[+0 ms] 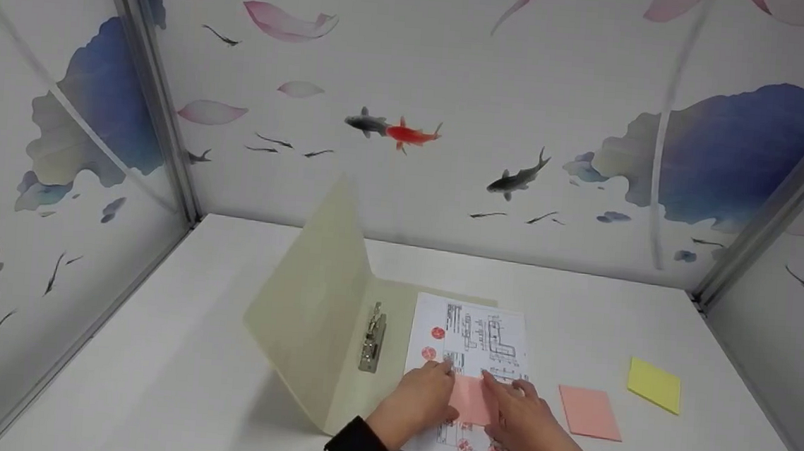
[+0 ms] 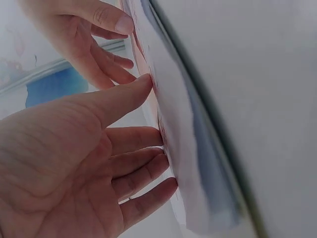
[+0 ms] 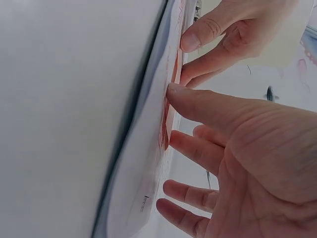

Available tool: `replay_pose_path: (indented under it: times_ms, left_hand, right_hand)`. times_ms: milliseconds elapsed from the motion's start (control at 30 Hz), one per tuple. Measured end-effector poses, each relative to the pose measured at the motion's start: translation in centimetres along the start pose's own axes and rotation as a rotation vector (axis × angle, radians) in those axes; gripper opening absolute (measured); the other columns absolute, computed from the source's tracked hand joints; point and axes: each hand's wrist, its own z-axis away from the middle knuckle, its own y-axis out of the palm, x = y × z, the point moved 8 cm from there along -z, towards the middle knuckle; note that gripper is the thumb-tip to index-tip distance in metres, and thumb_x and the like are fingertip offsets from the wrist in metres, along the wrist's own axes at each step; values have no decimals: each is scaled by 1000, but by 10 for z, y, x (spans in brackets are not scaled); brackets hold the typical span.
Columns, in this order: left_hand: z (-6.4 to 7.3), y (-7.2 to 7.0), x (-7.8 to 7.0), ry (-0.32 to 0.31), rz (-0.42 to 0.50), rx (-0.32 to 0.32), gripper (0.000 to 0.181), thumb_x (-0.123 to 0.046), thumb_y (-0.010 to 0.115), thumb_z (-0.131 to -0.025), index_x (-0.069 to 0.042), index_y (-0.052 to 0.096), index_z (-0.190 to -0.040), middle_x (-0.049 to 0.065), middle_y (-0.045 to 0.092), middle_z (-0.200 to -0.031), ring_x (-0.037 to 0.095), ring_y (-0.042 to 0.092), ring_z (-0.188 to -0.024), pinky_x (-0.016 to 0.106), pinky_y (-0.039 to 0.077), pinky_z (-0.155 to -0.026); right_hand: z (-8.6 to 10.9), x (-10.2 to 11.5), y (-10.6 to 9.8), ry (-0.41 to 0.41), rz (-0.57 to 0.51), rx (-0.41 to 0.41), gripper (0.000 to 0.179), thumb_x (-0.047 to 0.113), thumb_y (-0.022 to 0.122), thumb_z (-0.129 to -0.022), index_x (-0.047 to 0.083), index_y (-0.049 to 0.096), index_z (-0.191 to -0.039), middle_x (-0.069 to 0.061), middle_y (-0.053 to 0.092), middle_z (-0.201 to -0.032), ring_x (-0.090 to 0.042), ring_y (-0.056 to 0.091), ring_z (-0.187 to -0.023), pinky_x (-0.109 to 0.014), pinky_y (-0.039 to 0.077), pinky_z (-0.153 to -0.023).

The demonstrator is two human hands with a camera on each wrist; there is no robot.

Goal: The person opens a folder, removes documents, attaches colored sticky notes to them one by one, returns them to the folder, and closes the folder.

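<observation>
A pink sticky note (image 1: 472,402) lies flat on a printed sheet (image 1: 493,345) that carries line drawings and red stamps. My left hand (image 1: 422,395) rests at the note's left side, and my right hand (image 1: 524,419) touches its right side. Both wrist views show the left-hand fingers (image 2: 136,141) and right-hand fingers (image 3: 195,151) extended, with several tips against the paper surface. The sheet lies inside an opened pale-yellow folder (image 1: 311,304), whose left cover stands raised. Beside the sheet, the folder's metal clip (image 1: 373,344) is uncovered. Hands hide parts of the note and the sheet.
A pink sticky-note pad (image 1: 590,413) sits right of the folder, and a yellow sticky-note pad (image 1: 654,385) lies farther right. The white table (image 1: 153,349) is bounded by printed panels (image 1: 454,80) at the back and sides.
</observation>
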Motion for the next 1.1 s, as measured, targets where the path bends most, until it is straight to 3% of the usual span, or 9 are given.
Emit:
replay_pose_path:
  times_ms: [267, 533, 700, 900, 1033, 1100]
  left_hand:
    - [3, -3, 2, -3, 36, 7, 58, -38, 74, -78, -7, 61, -124, 3, 52, -139, 21, 57, -118, 29, 48, -95]
    - [6, -1, 3, -18, 111, 65, 61, -38, 73, -79, -8, 56, -130, 6, 46, -145, 23, 57, -120, 30, 46, -98]
    - [8, 0, 3, 26, 125, 83, 63, -40, 70, -82, -6, 53, -133, 10, 40, -148, 24, 56, -120, 29, 46, -99]
    - [10, 1, 5, 87, 167, 77, 58, -39, 66, -85, -13, 51, -135, 12, 37, -149, 24, 52, -125, 30, 43, -102]
    - [13, 1, 8, 60, 170, 64, 57, -39, 66, -85, -13, 54, -133, 11, 40, -148, 24, 50, -127, 32, 42, -104]
    - [15, -1, 9, 38, 140, 43, 52, -39, 68, -83, -8, 61, -125, 10, 46, -143, 24, 54, -123, 31, 44, -102]
  right_hand:
    - [1, -6, -2, 51, 10, 29, 82, 30, 76, -77, 22, 33, -146, -12, 61, -125, -41, 40, -125, -64, 35, -98]
    - [3, -12, -6, 41, -50, 53, 80, 30, 76, -77, 25, 35, -146, -9, 58, -131, -41, 42, -128, -60, 39, -98]
    - [4, -15, -8, 50, -76, 76, 80, 33, 77, -75, 26, 37, -145, -11, 55, -133, -38, 44, -127, -59, 39, -99]
    - [5, -18, -12, 26, -118, 75, 78, 37, 76, -75, 26, 40, -143, -10, 55, -132, -34, 50, -123, -57, 41, -99]
    - [6, -22, -11, 33, -141, 92, 78, 35, 77, -74, 27, 40, -143, -9, 54, -132, -32, 51, -120, -57, 41, -99]
    - [6, -23, -10, 45, -158, 106, 80, 31, 79, -73, 27, 40, -143, -9, 53, -134, -30, 52, -117, -58, 40, -99]
